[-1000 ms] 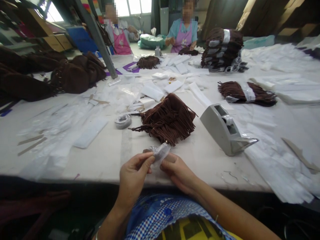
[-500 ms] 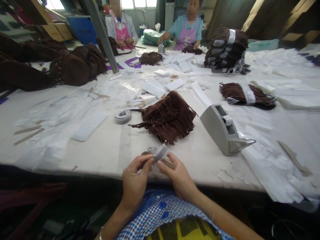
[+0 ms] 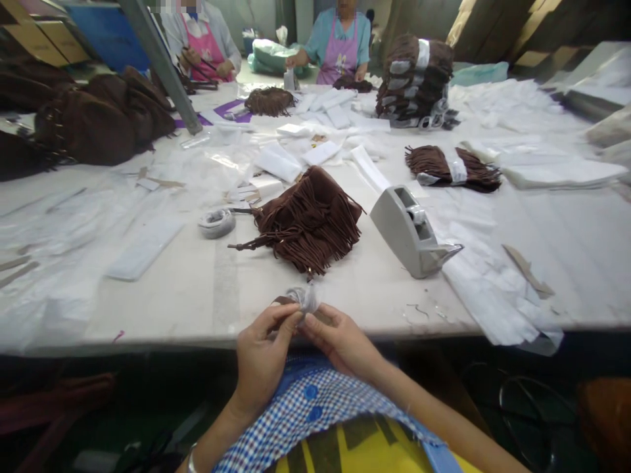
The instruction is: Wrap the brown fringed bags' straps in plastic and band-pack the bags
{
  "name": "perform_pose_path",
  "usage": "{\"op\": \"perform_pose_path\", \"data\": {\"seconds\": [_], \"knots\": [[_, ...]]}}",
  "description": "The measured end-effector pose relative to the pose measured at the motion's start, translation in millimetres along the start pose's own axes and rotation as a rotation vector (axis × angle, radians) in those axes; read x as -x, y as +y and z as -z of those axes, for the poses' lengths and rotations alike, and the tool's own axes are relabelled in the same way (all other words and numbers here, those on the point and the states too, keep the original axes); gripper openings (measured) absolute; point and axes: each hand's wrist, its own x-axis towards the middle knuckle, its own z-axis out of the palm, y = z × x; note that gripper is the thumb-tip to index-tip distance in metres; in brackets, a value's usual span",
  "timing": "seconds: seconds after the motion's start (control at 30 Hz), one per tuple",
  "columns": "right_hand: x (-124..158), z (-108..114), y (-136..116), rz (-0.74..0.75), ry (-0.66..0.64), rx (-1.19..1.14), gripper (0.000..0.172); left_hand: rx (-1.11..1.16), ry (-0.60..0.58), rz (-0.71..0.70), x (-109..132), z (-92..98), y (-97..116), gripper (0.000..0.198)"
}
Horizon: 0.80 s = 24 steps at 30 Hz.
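A brown fringed bag [image 3: 313,223] lies on the table ahead of me. Just in front of it, at the table's near edge, my left hand [image 3: 269,338] pinches a strip of greyish translucent wrapping [image 3: 306,299] between thumb and fingertips. Against the same wrapping my right hand [image 3: 342,335] is closed, thumb and fingers pressed together. A piece of brown strap [image 3: 283,300] shows partly above my left fingers; the rest is hidden by the hands. Left of the bag sits a coil in similar grey wrapping [image 3: 217,223], joined to it by a short dark strap.
A grey tape dispenser [image 3: 407,230] stands right of the bag. Beyond it lies a wrapped fringed bundle [image 3: 452,167], with a taller stack [image 3: 414,82] behind. White paper sheets [image 3: 493,276] and plastic film [image 3: 64,249] spread over the table. A metal post [image 3: 160,66] rises at left. Two people work opposite.
The view has shifted a little rightward and down. The wrapping strip that stood up between my hands is now bunched lower, and my right hand has come closer to my left.
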Motion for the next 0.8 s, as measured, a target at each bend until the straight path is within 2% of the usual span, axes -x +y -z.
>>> {"op": "perform_pose_path", "data": {"seconds": [0.13,0.4,0.5,0.63,0.8], "knots": [[2,1,-4,0.001,-0.065,-0.025,0.036,0.013,-0.010,-0.003,1,1.0,-1,0.017],[-1,-4,3,0.048,0.118,-0.146,0.044,0.133,-0.007,0.066,4,-5.9,3,0.021],[-1,-6,5,0.078,0.148,-0.142,0.044,0.153,-0.013,0.071,5,-7.7,2,0.021],[0,-7,7,0.100,0.173,-0.112,0.044,0.069,-0.016,0.057,5,-5.4,6,0.020],[-1,-4,12,0.118,0.183,-0.074,0.045,0.100,-0.064,0.136,4,-3.0,11,0.025]]}}
